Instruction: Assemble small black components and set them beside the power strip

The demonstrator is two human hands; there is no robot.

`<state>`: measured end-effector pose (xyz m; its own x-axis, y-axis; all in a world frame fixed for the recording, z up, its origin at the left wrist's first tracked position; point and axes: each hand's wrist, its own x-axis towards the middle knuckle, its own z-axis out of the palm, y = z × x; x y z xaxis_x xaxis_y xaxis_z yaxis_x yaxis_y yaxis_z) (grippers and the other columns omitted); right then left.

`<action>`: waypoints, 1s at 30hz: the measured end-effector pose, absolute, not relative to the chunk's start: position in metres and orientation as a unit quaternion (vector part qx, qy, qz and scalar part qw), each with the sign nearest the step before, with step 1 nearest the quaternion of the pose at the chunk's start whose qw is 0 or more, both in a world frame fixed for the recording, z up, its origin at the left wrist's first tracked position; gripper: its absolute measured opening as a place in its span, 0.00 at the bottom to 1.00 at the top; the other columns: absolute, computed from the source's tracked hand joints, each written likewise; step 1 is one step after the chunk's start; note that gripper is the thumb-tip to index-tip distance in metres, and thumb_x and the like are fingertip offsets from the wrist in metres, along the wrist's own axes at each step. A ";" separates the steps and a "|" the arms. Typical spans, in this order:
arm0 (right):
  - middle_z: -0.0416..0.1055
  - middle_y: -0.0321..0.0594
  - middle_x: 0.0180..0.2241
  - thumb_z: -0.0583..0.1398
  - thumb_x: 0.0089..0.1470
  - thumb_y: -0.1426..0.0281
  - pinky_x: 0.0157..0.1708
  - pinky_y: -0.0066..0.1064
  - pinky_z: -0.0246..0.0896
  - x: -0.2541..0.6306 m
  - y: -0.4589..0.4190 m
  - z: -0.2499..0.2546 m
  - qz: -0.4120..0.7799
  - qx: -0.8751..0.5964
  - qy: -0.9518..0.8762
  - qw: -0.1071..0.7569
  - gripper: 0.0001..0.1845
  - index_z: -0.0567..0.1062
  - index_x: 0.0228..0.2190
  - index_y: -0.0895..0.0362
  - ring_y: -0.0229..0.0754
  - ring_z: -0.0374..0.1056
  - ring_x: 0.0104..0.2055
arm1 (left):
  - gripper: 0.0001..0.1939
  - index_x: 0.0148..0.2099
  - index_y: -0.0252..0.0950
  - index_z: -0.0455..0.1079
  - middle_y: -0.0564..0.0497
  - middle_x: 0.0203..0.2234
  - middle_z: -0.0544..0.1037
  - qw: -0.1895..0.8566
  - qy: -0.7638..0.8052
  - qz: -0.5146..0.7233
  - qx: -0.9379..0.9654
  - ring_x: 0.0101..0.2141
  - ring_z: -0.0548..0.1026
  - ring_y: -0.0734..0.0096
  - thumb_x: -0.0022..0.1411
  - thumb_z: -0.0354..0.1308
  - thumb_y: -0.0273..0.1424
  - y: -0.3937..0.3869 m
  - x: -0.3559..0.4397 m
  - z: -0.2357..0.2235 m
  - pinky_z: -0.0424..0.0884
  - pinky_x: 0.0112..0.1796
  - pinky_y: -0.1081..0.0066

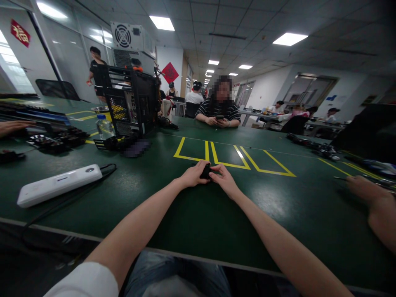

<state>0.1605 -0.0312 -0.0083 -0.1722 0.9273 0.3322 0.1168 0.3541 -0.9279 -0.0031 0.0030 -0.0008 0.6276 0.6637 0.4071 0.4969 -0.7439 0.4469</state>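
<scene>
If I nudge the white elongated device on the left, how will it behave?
The white device looks stiff and shell-like, so it would probably shift as one piece. Lying long side down, it seems unlikely to tip. Its black cable may drag or tug.

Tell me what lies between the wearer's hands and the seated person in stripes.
Yellow tape outlines on the green tabletop, seen in the head view.

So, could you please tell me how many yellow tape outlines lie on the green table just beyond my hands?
3, side by side: the left outline just beyond your left hand, the middle outline beside it, and the right outline past that. None seems hidden.
</scene>
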 end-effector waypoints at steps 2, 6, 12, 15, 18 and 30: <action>0.64 0.36 0.37 0.58 0.43 0.63 0.37 0.34 0.63 0.161 -0.030 -0.009 0.405 -0.407 -0.647 0.502 0.12 0.65 0.32 0.55 0.36 0.65 0.34 | 0.31 0.52 0.39 0.48 0.45 0.49 0.58 0.146 0.323 0.283 0.891 0.46 0.65 0.60 0.48 0.57 0.35 0.004 -0.003 -0.002 0.64 0.42 0.61; 0.64 0.37 0.36 0.58 0.44 0.64 0.39 0.34 0.63 0.161 -0.026 -0.009 0.389 -0.415 -0.650 0.504 0.13 0.65 0.33 0.54 0.37 0.64 0.36 | 0.33 0.53 0.38 0.47 0.45 0.49 0.58 0.137 0.332 0.282 0.890 0.46 0.64 0.59 0.47 0.57 0.35 0.006 -0.002 -0.004 0.64 0.43 0.60; 0.65 0.39 0.41 0.57 0.45 0.64 0.43 0.38 0.60 0.163 -0.025 -0.009 0.401 -0.428 -0.654 0.478 0.17 0.65 0.39 0.54 0.40 0.64 0.40 | 0.32 0.53 0.38 0.47 0.45 0.49 0.58 0.140 0.325 0.282 0.892 0.45 0.65 0.60 0.48 0.57 0.35 0.004 -0.004 -0.002 0.64 0.43 0.60; 0.65 0.38 0.41 0.59 0.43 0.66 0.45 0.38 0.59 0.163 -0.027 -0.010 0.416 -0.403 -0.653 0.488 0.17 0.65 0.38 0.54 0.40 0.64 0.43 | 0.32 0.52 0.39 0.47 0.45 0.49 0.58 0.143 0.327 0.281 0.891 0.45 0.65 0.59 0.48 0.57 0.35 0.003 -0.004 -0.001 0.65 0.42 0.61; 0.64 0.37 0.42 0.61 0.41 0.68 0.47 0.36 0.58 0.162 -0.030 -0.010 0.431 -0.373 -0.653 0.499 0.18 0.64 0.37 0.54 0.40 0.63 0.45 | 0.32 0.53 0.39 0.47 0.45 0.49 0.58 0.143 0.328 0.283 0.890 0.45 0.65 0.59 0.48 0.57 0.36 0.003 -0.004 -0.001 0.65 0.41 0.61; 0.65 0.39 0.40 0.58 0.44 0.65 0.42 0.37 0.62 0.160 -0.029 -0.007 0.395 -0.421 -0.648 0.497 0.17 0.65 0.38 0.54 0.40 0.65 0.41 | 0.32 0.53 0.39 0.47 0.45 0.49 0.58 0.148 0.332 0.285 0.887 0.45 0.65 0.59 0.47 0.57 0.36 0.003 -0.003 -0.001 0.64 0.42 0.60</action>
